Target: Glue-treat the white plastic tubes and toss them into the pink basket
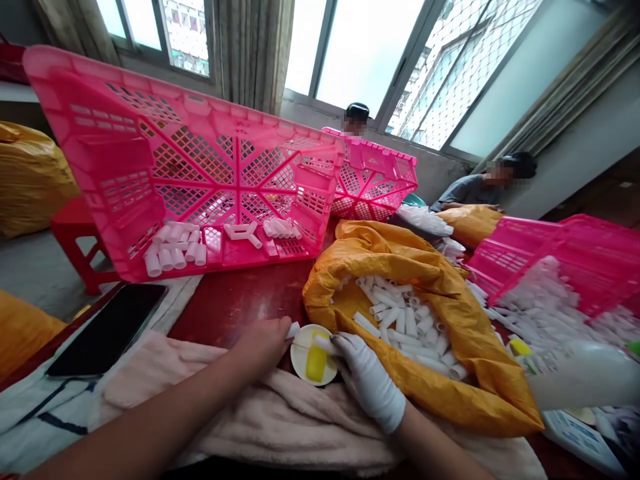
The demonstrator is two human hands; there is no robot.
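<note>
My bare left hand [267, 341] is closed on a short white plastic tube [293, 329], whose end pokes out past the fingertips. My right hand [367, 373], in a white glove, pinches another white tube [324, 343] over a small round dish [300, 369]. A yellow sponge-like piece [315, 364] lies in that dish, partly under the right-hand tube. Whether the tube touches it I cannot tell. Just right of my gloved hand, an orange sack [345, 250] stands with its mouth rolled back, and many loose white tubes [400, 320] fill it.
A pink basket [240, 190] lies on its side at the back left, with white tubes [173, 250] and a Y-shaped piece [243, 232] inside. A phone [107, 330] rests at left on a cloth. At right are a large bottle [585, 373] and more baskets. Two people [467, 190] sit behind.
</note>
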